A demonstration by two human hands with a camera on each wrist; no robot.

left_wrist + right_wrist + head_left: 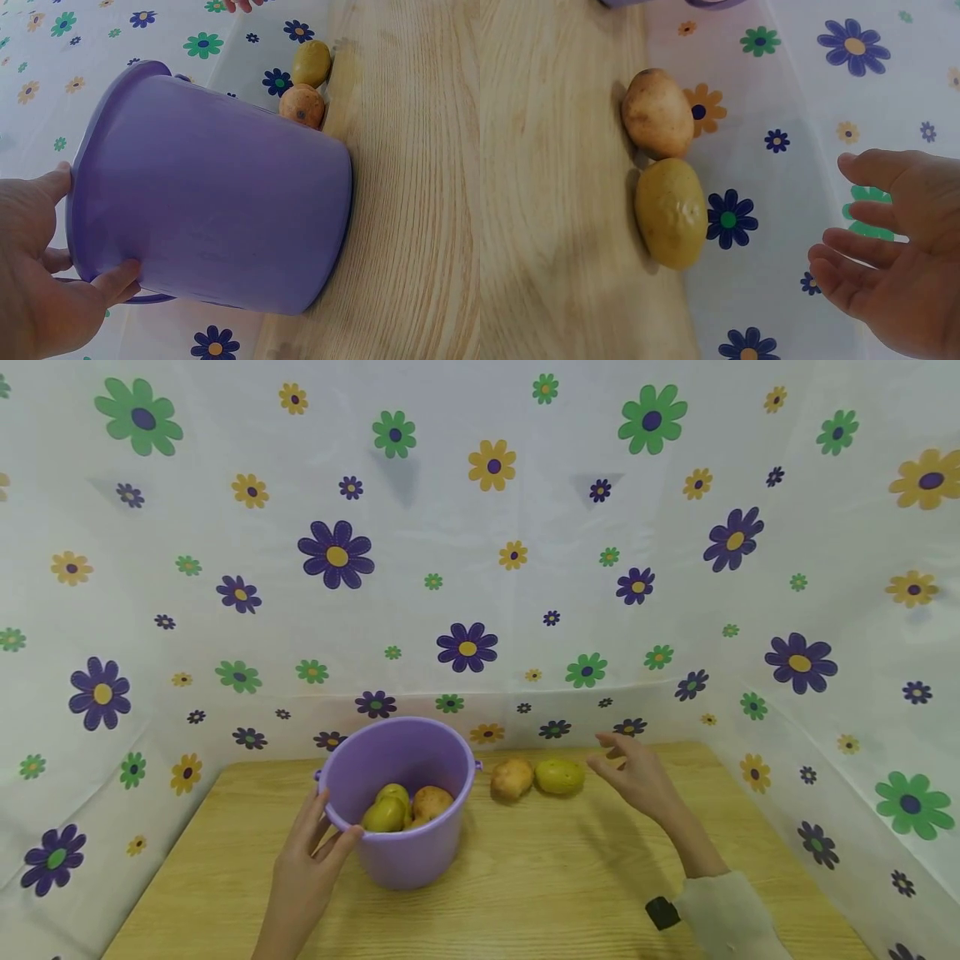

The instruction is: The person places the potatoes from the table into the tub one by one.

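Observation:
A purple bucket (408, 856) stands on the table at left of centre. Inside it lie yellow-green mangoes (384, 815) and a brown potato (432, 802). My left hand (306, 852) holds the bucket's near-left rim; in the left wrist view its fingers (118, 279) touch the rim and outer wall. To the right of the bucket, another potato (512, 778) and a yellow mango (559, 776) lie side by side, touching. My right hand (636, 774) hovers just right of that mango, fingers loosely bent, holding nothing. The right wrist view shows this hand (900, 247) apart from the mango (671, 214).
A wooden table (525, 893) carries everything. White cloth with printed flowers (465, 568) hangs behind it and along both sides, close behind the loose potato and mango. The bucket's handle (150, 298) hangs at its far side in the left wrist view.

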